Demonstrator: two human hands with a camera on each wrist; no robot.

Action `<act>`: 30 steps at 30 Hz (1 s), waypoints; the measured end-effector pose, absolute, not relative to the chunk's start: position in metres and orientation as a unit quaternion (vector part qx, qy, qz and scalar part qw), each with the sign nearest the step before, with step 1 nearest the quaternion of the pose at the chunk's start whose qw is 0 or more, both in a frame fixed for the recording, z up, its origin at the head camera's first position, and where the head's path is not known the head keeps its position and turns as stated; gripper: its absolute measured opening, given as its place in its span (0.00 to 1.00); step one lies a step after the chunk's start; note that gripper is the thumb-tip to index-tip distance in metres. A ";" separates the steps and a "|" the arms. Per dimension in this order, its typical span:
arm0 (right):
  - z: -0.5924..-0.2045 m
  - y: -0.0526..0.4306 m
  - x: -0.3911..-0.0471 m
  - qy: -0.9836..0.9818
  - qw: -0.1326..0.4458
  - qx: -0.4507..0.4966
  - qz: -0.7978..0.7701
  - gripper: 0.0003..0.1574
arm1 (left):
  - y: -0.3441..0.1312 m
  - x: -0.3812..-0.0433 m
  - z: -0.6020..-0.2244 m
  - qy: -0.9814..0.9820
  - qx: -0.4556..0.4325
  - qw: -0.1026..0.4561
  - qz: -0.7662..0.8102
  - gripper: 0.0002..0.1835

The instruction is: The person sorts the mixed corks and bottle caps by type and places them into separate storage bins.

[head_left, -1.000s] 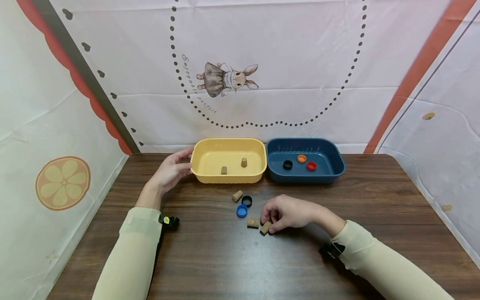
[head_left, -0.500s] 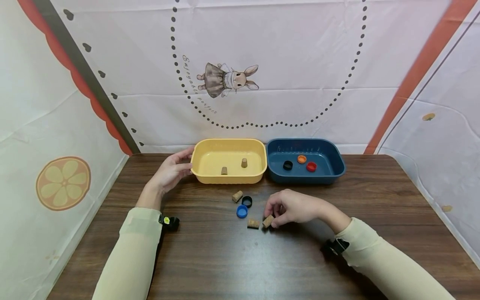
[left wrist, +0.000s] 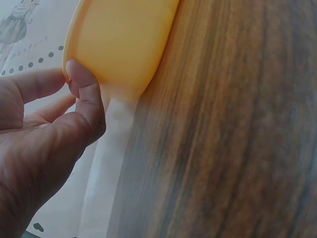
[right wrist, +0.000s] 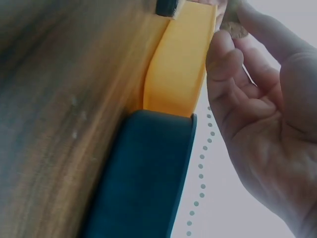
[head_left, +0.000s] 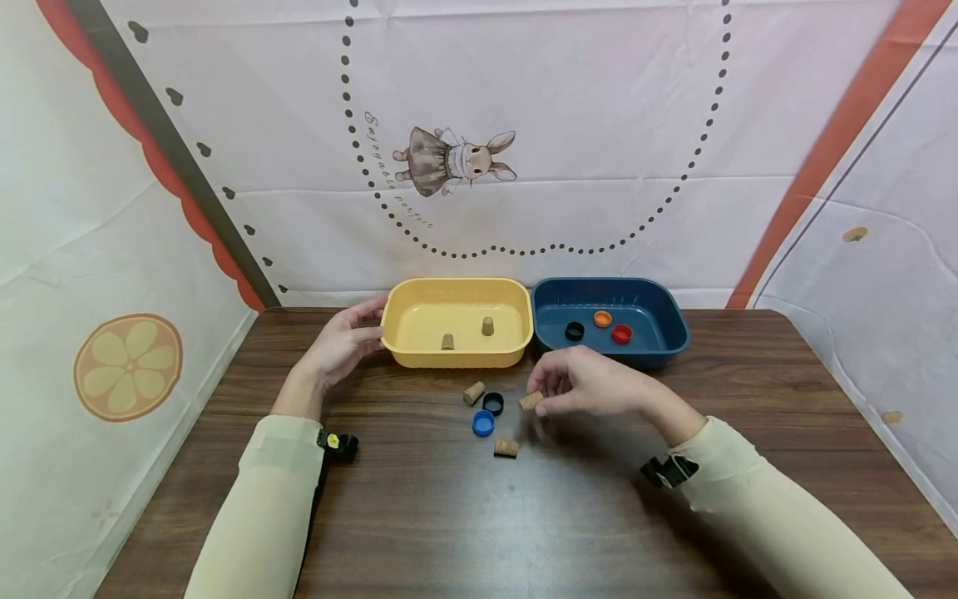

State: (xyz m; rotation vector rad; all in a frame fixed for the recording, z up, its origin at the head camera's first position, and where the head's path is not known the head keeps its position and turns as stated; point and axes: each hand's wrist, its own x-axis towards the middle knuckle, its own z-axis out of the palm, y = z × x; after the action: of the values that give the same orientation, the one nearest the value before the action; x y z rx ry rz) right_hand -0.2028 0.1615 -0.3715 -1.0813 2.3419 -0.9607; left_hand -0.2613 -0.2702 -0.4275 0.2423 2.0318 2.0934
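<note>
My right hand (head_left: 591,383) pinches a cork (head_left: 530,401) between thumb and fingertips, raised over the table in front of the blue tray (head_left: 677,341). In the right wrist view that cork (right wrist: 235,29) is partly hidden by the fingers. My left hand (head_left: 340,345) holds the left end of the yellow tray (head_left: 456,358), its thumb and a finger at the rim in the left wrist view. Two corks lie in the yellow tray. On the table are another cork (head_left: 474,393), a black cap (head_left: 492,403), a blue cap (head_left: 483,423) and one more cork (head_left: 506,448).
Inside the blue tray lie a black cap (head_left: 574,331), an orange cap (head_left: 602,319) and a red cap (head_left: 621,334). Both trays stand side by side at the back of the wooden table (head_left: 419,516), near a printed white cloth (head_left: 599,125).
My right hand has lifted the cork off the table and carried it away from me, toward the trays. The left hand stays at the yellow tray.
</note>
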 end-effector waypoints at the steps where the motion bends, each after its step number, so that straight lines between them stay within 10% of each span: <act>1: -0.370 0.161 -0.205 0.837 0.186 -0.382 -0.345 0.12 | -0.270 -0.261 -0.428 0.690 0.082 0.107 0.711 0.35; 30: -0.361 0.112 -0.267 0.885 0.065 -0.321 -0.331 0.12 | -0.271 -0.262 -0.428 0.691 0.083 0.107 0.710 0.35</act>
State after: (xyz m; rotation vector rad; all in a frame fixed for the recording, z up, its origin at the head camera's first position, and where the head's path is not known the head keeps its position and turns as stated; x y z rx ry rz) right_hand -0.2667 0.1120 -0.3614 -0.9689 2.6700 -0.9994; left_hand -0.2621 -0.2706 -0.4281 0.2451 2.0353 2.0902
